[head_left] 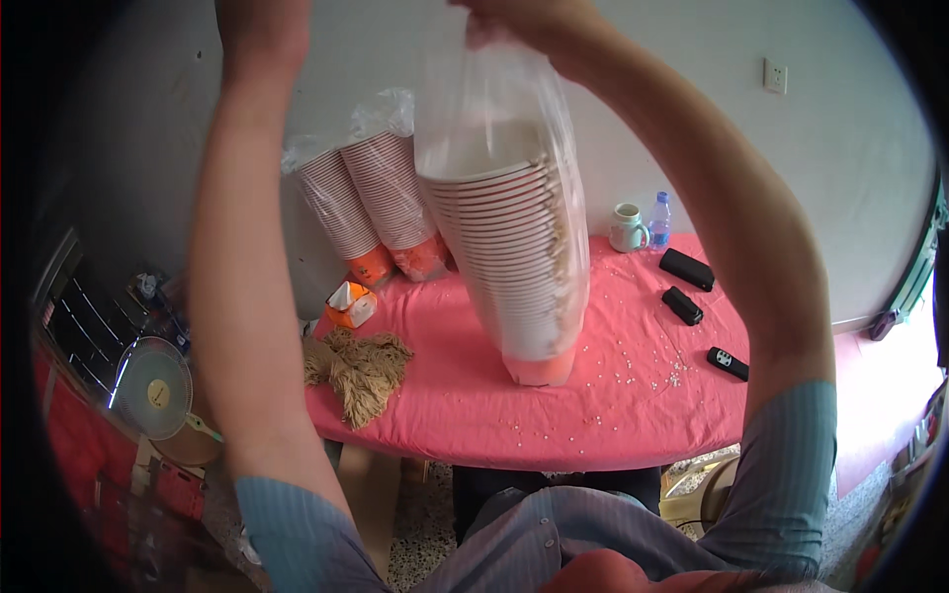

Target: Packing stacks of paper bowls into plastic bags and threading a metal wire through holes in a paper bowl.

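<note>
Mug by plastic btl, back R; tan yarn bndl nr tissue pk; fan L.

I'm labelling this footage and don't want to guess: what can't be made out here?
All in the head view:
Left hand: fingers cut off by the top edge, so any hold is unknown.
Right hand: partly cut off by the top edge; exact finger grip on the plastic bag unclear.
White specks on the pink cloth: too small to identify.
</note>
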Motion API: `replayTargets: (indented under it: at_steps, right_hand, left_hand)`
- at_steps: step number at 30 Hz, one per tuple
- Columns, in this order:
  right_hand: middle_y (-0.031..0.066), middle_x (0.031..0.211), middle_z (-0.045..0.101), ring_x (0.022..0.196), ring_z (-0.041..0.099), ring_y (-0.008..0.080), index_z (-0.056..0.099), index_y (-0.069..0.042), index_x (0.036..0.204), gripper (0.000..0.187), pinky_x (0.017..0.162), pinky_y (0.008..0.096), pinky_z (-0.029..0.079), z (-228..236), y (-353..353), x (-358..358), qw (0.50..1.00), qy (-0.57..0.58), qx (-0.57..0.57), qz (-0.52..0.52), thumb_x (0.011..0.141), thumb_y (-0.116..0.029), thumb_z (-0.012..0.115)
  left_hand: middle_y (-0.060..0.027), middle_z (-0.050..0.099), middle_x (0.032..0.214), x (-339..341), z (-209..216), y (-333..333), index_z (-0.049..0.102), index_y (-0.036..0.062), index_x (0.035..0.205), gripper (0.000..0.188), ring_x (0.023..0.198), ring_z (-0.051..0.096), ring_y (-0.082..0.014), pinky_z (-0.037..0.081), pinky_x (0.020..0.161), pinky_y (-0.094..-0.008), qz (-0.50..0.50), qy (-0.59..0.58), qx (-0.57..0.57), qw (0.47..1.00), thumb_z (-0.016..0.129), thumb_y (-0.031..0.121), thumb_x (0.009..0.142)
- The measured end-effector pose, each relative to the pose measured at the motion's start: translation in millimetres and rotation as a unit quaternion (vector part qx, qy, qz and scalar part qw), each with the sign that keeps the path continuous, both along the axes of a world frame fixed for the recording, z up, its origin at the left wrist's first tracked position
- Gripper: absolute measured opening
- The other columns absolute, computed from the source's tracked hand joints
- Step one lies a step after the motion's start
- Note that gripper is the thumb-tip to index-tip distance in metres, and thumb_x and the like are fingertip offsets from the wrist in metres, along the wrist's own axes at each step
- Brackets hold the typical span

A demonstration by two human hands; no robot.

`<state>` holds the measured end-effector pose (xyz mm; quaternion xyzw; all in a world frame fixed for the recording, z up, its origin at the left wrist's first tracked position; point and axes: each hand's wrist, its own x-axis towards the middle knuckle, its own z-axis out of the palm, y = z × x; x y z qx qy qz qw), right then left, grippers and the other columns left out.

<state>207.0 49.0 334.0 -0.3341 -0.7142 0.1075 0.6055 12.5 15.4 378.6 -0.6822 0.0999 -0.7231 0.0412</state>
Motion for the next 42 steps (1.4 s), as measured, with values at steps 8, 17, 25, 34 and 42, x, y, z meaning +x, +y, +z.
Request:
replayTargets:
  at_steps: [8,17,25,34,42]
  right_hand:
    - [0.0073,0.078,0.070,0.071,0.069,0.0205,0.071,-0.004,0.111,0.028,0.071,0.0377,0.057,5.4,39.4,-13.5,0.970,0.200,-0.027,0.139,0.111,-0.030,0.063]
    - [0.0134,0.095,0.075,0.081,0.072,0.0266,0.075,-0.001,0.107,0.020,0.072,0.0453,0.061,24.3,64.7,-19.7,0.948,0.278,-0.006,0.152,0.103,-0.017,0.065]
    - [0.0169,0.105,0.072,0.091,0.072,0.0292,0.073,-0.001,0.112,0.026,0.079,0.0442,0.061,45.8,120.0,-7.4,0.933,0.192,0.133,0.273,0.099,-0.024,0.071]
    - [0.0115,0.137,0.072,0.126,0.066,0.0222,0.070,-0.009,0.144,0.063,0.107,0.0367,0.049,21.2,-5.4,33.8,0.984,-0.089,-0.143,0.063,0.096,-0.049,0.079]
    - [0.0217,0.136,0.072,0.131,0.066,0.0322,0.069,-0.002,0.141,0.098,0.114,0.0456,0.048,-66.0,-48.2,5.5,0.951,-0.233,-0.197,0.047,0.076,-0.072,0.089]
  left_hand:
    - [-0.0092,0.071,0.125,-12.9,-166.8,169.3,0.068,0.0009,0.130,0.044,0.112,0.068,-0.0176,0.054,0.101,-0.0343,-0.050,0.239,-0.449,0.859,0.062,0.039,0.110]
    - [-0.0113,0.067,0.141,-26.1,-140.0,130.6,0.055,-0.0001,0.154,0.069,0.123,0.067,-0.0204,0.054,0.109,-0.0356,-0.105,0.399,-0.436,0.800,0.074,0.044,0.104]
    - [-0.0169,0.068,0.138,30.2,-109.8,65.9,0.059,-0.0031,0.146,0.077,0.130,0.064,-0.0249,0.050,0.115,-0.0426,-0.268,0.402,-0.387,0.786,0.074,0.058,0.101]
    - [-0.0064,0.070,0.084,12.0,-83.0,71.7,0.071,-0.0005,0.110,0.033,0.081,0.074,-0.0244,0.061,0.080,-0.0396,-0.190,0.237,-0.484,0.820,0.070,0.032,0.108]
    - [-0.0106,0.073,0.089,57.6,-35.0,46.8,0.072,0.0014,0.106,0.038,0.082,0.071,-0.0243,0.057,0.083,-0.0419,-0.131,0.211,-0.501,0.829,0.067,0.039,0.107]
